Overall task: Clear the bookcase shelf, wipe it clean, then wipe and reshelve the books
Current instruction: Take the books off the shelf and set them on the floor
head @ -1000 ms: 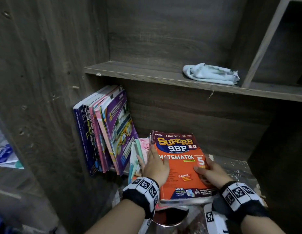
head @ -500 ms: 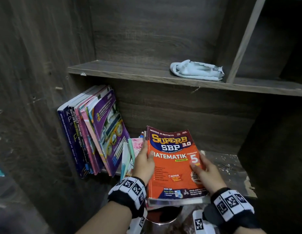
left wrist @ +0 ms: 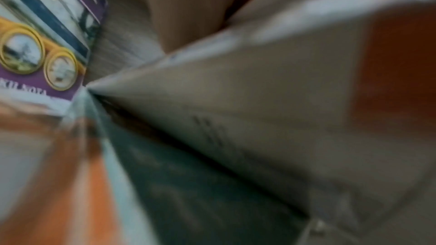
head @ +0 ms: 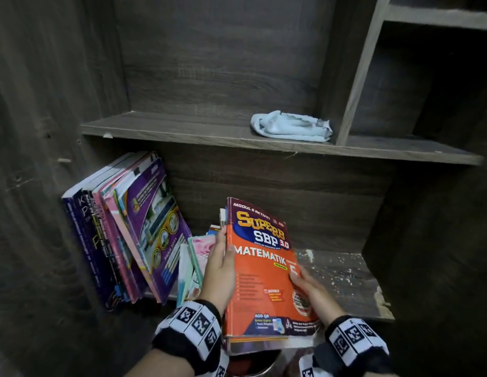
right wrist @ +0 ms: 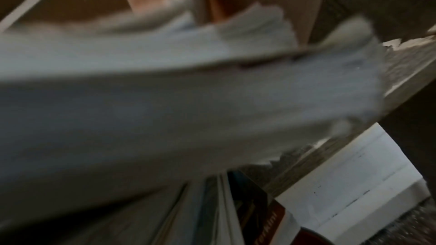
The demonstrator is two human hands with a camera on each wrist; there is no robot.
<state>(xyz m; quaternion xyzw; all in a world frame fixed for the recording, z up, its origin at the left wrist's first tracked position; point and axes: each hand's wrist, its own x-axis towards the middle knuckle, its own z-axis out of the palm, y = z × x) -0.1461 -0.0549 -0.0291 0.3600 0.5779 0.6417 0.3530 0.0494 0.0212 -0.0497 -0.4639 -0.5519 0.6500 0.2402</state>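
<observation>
Both hands hold a stack of books topped by an orange "Superb SBP Matematik" workbook (head: 260,270), tilted up off the lower shelf (head: 343,276). My left hand (head: 220,265) grips the stack's left edge, thumb on the cover. At the right edge my right hand (head: 309,288) grips it, fingers on the cover. Blurred page edges (left wrist: 271,109) fill the left wrist view, and page edges (right wrist: 188,100) also fill the right wrist view. A light blue cloth (head: 291,126) lies bunched on the upper shelf (head: 168,129).
Several books (head: 122,229), the front one purple (left wrist: 35,53), lean against the left wall of the lower shelf, with thin pastel books (head: 194,265) beside them. A wooden divider (head: 359,72) stands right of the cloth. The lower shelf's right part is scuffed and speckled.
The stack has been tipped up from lying flat toward upright, its far end rising. Both hands shifted along its edges with it.
</observation>
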